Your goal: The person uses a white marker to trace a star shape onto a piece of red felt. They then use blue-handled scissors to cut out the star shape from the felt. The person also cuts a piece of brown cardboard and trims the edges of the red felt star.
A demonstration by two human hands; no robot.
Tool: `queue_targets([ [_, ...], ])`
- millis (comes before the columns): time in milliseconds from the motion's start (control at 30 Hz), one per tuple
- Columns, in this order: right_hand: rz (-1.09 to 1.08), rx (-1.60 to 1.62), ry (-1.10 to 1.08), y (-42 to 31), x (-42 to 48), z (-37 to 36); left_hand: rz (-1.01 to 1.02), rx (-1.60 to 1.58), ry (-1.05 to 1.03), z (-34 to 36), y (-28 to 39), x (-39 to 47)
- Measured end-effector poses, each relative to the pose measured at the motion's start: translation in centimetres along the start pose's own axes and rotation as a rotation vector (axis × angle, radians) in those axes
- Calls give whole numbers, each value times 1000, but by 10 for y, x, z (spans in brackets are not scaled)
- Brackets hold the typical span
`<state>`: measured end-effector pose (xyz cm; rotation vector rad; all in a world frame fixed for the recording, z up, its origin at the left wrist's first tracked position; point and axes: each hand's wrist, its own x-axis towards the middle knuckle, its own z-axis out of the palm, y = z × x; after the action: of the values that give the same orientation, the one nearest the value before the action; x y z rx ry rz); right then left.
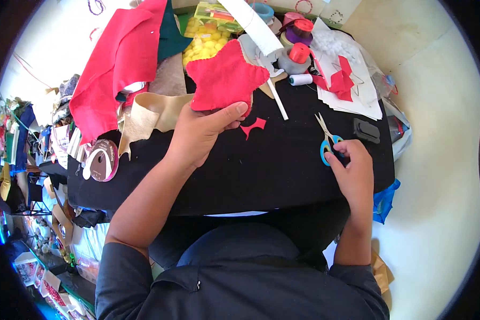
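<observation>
A red felt star (229, 76) with stitching along its edge is in my left hand (200, 134). The thumb presses on its lower front and the other fingers are mostly hidden behind it. My right hand (354, 168) is at the right of the table, thumb and fingers on the blue handles of small scissors (327, 138). The scissors' blades point away from me and stand slightly apart. On the black cloth below the star lies a small red felt scrap (253, 127).
Red fabric (116, 68) and beige felt (160, 110) lie left, near a ribbon spool (104, 162). Behind are yellow pompoms (208, 44), a white roll (256, 28) and a white stick (278, 100). Thread (301, 79), paper sheets (352, 102) and a black object (366, 130) sit right.
</observation>
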<state>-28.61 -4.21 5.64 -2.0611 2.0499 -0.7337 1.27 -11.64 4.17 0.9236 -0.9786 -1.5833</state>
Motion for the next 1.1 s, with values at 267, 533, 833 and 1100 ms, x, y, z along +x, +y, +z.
queue_targets([
  [267, 51, -166, -1, -3, -6, -4, 121, -49, 57, 30, 8, -44],
  [533, -33, -32, -76, -21, -34, -6, 197, -128, 113, 40, 16, -95],
  [833, -60, 1277, -534, -64, -77, 14, 208, -231, 92, 54, 22, -120],
  [1100, 78, 1488, -566, -101, -83, 19, 220, -233, 134, 51, 21, -122],
])
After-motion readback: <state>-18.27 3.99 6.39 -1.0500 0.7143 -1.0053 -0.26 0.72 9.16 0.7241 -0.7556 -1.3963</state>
